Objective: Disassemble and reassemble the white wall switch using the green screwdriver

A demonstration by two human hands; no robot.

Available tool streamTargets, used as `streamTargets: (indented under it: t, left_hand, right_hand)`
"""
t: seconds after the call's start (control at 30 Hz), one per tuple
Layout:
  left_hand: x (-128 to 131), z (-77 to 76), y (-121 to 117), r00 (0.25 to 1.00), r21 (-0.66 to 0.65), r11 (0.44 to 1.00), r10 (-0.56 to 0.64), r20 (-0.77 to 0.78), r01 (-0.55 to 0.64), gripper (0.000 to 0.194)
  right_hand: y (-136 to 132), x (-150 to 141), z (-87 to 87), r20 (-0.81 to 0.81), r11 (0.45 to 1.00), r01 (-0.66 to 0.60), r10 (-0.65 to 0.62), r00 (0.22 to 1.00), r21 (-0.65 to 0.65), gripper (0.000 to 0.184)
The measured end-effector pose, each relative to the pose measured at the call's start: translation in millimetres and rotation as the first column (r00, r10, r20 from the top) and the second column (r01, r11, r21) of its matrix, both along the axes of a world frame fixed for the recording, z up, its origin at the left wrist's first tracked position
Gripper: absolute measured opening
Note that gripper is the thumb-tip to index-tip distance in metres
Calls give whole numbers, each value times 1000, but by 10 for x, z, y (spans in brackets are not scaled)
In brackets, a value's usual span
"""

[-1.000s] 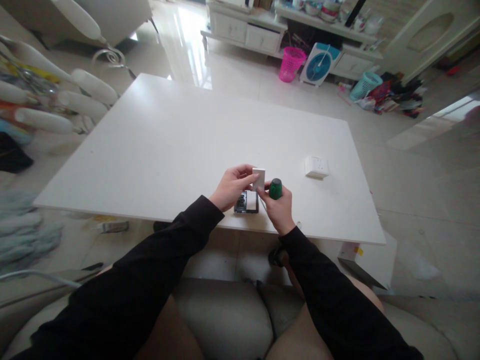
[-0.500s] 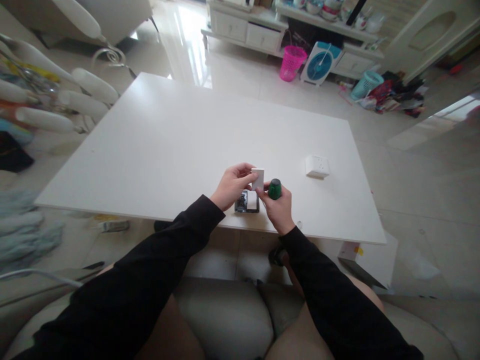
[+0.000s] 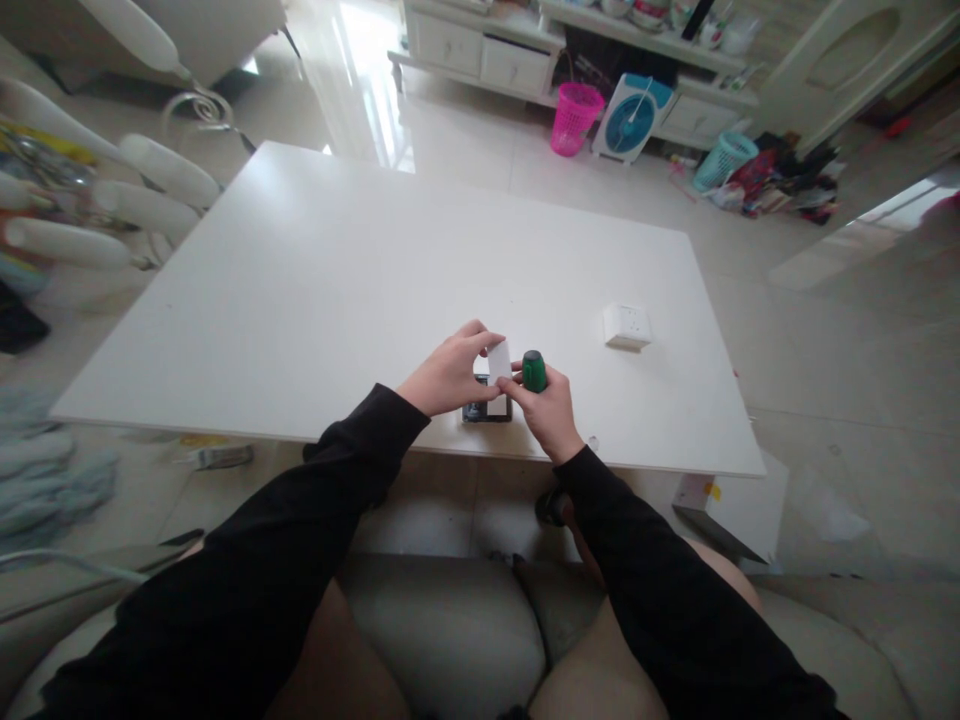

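Observation:
A small white rectangular plate is pinched in my left hand, fingertips at its upper edge and thumb near the lower one. The thumb of my right hand touches the plate's lower right corner. That same hand grips a green-handled screwdriver, handle end up; its shaft is hidden. Directly beneath the plate, near the table's front edge, lies a small dark-framed switch unit. Part of its front is white, and dark inner parts show on the left. My left hand partly covers it.
The white table spans the view. To the right stands a white wall socket on a box. A small clear round piece lies by the front edge. Beyond are a pink basket and a blue fan on the floor.
The white plate has tilted, and my left fingers have shifted to its upper and lower edges. My right hand still has the screwdriver. The whole view has shifted slightly.

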State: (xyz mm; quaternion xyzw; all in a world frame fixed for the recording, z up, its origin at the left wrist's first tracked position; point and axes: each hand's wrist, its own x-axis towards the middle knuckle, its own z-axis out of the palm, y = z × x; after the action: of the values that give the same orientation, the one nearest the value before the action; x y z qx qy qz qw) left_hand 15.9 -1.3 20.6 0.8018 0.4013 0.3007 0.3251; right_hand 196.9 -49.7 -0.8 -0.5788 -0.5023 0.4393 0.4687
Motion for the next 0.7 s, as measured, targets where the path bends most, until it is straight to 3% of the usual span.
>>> streamTargets:
  t: [0.17,0.3,0.4,0.53,0.7]
  left_hand:
    - [-51,8,25,978,-24,999,32,-208,-37,49]
    - [-79,-55,-3,876,-109,994,-53,-480,1,49]
    - [-46,-78,-64,798,-114,993,-85,-596,21,47]
    - [4,-75,-125,731,-107,993,-104,-675,43,46]
    - [-3,-103,-124,731,-99,994,-102,-675,47,50]
  right_hand:
    - [33,32,-1,30,997,42,-44,999,63,27]
    - [64,63,-6,29,991,108,-111,993,74,24]
    - [69,68,-3,19,993,108,-109,994,43,23]
    - [68,67,13,45,993,107,-109,993,44,22]
    - [71,89,60,91,997,59,-64,994,56,16]
